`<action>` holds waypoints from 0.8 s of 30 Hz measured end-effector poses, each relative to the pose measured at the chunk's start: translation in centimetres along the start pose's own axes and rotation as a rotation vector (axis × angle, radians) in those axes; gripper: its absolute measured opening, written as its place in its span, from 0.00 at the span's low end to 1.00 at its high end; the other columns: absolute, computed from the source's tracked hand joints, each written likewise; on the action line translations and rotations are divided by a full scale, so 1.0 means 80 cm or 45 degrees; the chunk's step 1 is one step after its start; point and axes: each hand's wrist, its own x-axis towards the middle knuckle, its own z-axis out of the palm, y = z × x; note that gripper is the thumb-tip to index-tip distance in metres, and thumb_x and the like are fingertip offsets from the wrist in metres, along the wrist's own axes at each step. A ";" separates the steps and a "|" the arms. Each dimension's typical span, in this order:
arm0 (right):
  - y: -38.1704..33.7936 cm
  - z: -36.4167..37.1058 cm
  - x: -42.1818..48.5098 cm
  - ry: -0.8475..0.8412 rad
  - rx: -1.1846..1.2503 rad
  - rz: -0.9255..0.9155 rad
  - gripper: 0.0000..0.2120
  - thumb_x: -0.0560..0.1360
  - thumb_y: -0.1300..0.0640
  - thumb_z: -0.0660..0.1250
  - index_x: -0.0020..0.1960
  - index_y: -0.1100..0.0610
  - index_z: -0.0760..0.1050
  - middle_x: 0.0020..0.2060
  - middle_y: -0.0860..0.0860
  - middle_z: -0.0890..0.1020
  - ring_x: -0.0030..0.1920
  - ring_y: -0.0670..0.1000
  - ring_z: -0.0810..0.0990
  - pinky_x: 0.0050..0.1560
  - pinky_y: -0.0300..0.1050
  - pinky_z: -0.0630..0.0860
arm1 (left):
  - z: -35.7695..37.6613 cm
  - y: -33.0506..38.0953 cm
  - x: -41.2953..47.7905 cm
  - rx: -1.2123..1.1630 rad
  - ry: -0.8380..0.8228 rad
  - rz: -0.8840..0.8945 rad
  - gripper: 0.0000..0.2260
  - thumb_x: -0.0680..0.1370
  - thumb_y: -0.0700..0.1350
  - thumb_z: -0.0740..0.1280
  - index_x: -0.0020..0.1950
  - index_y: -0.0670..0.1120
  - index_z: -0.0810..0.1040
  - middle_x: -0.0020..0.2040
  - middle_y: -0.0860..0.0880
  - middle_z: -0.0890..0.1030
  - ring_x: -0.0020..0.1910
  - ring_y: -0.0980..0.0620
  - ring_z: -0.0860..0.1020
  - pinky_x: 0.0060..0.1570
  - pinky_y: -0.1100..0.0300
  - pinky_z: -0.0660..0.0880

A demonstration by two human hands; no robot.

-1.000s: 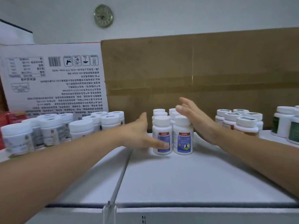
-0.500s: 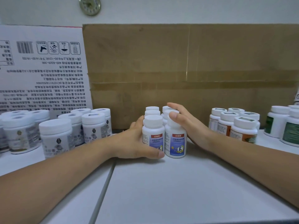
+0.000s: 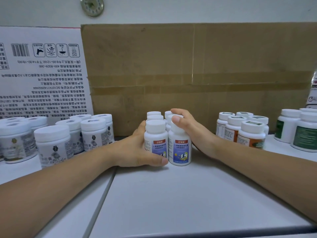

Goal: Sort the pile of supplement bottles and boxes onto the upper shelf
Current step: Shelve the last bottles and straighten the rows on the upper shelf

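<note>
Stretching forward over the white shelf, two bare forearms meet at a cluster of small bottles with blue labels. The cluster stands upright near the middle of the shelf in two rows running back. The left hand cups the cluster from its left side, with the thumb wrapped across the foot of the left front bottle; its fingers are hidden behind the bottles. The right hand clasps the cluster from the right, thumb pressed on the cap of the right front bottle and fingers curled over the caps behind. Off to the left, apart from the hands, stands a group of wide white jars. To the right is a group of orange-label bottles, and past them, at the edge, green-label jars. Behind everything stands a brown cardboard sheet, with a white printed carton beside it on the left, its text upside down. A round clock hangs on the wall above.
</note>
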 end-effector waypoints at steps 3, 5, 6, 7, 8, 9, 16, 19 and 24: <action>0.001 -0.001 0.000 -0.001 -0.008 -0.003 0.39 0.66 0.36 0.59 0.74 0.48 0.60 0.72 0.48 0.63 0.69 0.48 0.69 0.70 0.52 0.66 | 0.000 -0.001 0.001 0.001 0.019 -0.011 0.47 0.60 0.62 0.74 0.75 0.61 0.56 0.75 0.55 0.62 0.73 0.53 0.64 0.72 0.51 0.64; 0.001 -0.002 0.000 -0.007 -0.014 -0.003 0.39 0.66 0.35 0.59 0.74 0.48 0.59 0.72 0.47 0.63 0.69 0.48 0.69 0.69 0.51 0.67 | 0.000 0.000 0.001 0.012 0.018 -0.018 0.46 0.61 0.62 0.74 0.75 0.62 0.56 0.75 0.55 0.61 0.73 0.53 0.64 0.72 0.50 0.64; 0.002 -0.002 0.000 -0.008 -0.018 -0.006 0.38 0.66 0.35 0.59 0.74 0.48 0.59 0.72 0.47 0.63 0.68 0.48 0.69 0.69 0.50 0.68 | 0.000 0.000 0.001 0.011 0.014 -0.015 0.46 0.61 0.62 0.74 0.74 0.62 0.56 0.75 0.55 0.62 0.73 0.53 0.64 0.72 0.50 0.64; 0.002 -0.002 0.000 -0.007 -0.022 -0.009 0.38 0.66 0.35 0.59 0.74 0.48 0.60 0.72 0.47 0.63 0.68 0.48 0.69 0.68 0.49 0.68 | 0.000 0.000 0.001 0.010 0.008 -0.010 0.45 0.61 0.62 0.74 0.74 0.62 0.57 0.75 0.55 0.62 0.73 0.52 0.64 0.73 0.50 0.63; 0.002 -0.002 0.001 -0.007 -0.027 -0.010 0.38 0.66 0.35 0.59 0.74 0.47 0.60 0.72 0.47 0.63 0.68 0.48 0.69 0.68 0.47 0.68 | 0.000 0.000 0.002 0.010 0.002 -0.007 0.44 0.61 0.62 0.74 0.74 0.63 0.57 0.75 0.54 0.62 0.74 0.52 0.64 0.73 0.50 0.63; 0.002 -0.002 0.001 -0.009 -0.027 -0.011 0.38 0.66 0.35 0.59 0.73 0.47 0.60 0.72 0.47 0.62 0.68 0.47 0.69 0.67 0.46 0.69 | 0.000 0.000 0.001 0.010 -0.002 -0.005 0.44 0.61 0.62 0.74 0.74 0.63 0.57 0.75 0.54 0.61 0.74 0.52 0.63 0.73 0.50 0.63; 0.006 -0.003 0.001 -0.029 -0.010 -0.026 0.38 0.66 0.34 0.59 0.73 0.46 0.59 0.72 0.44 0.61 0.67 0.46 0.70 0.65 0.44 0.69 | 0.001 0.000 0.001 0.015 0.011 -0.009 0.46 0.61 0.61 0.74 0.75 0.62 0.55 0.75 0.55 0.61 0.74 0.53 0.63 0.73 0.50 0.62; 0.005 -0.003 0.002 -0.028 -0.016 -0.018 0.38 0.66 0.34 0.59 0.73 0.46 0.59 0.72 0.44 0.60 0.67 0.46 0.69 0.65 0.44 0.69 | 0.000 -0.001 0.000 0.004 0.021 -0.004 0.47 0.61 0.61 0.75 0.75 0.61 0.55 0.75 0.56 0.62 0.73 0.55 0.64 0.73 0.51 0.63; 0.005 -0.003 0.002 -0.034 -0.041 -0.010 0.46 0.58 0.27 0.60 0.73 0.45 0.59 0.71 0.43 0.59 0.68 0.46 0.68 0.69 0.49 0.67 | -0.001 0.000 -0.001 0.014 0.028 0.001 0.47 0.62 0.61 0.75 0.76 0.61 0.54 0.75 0.58 0.60 0.72 0.60 0.65 0.72 0.54 0.64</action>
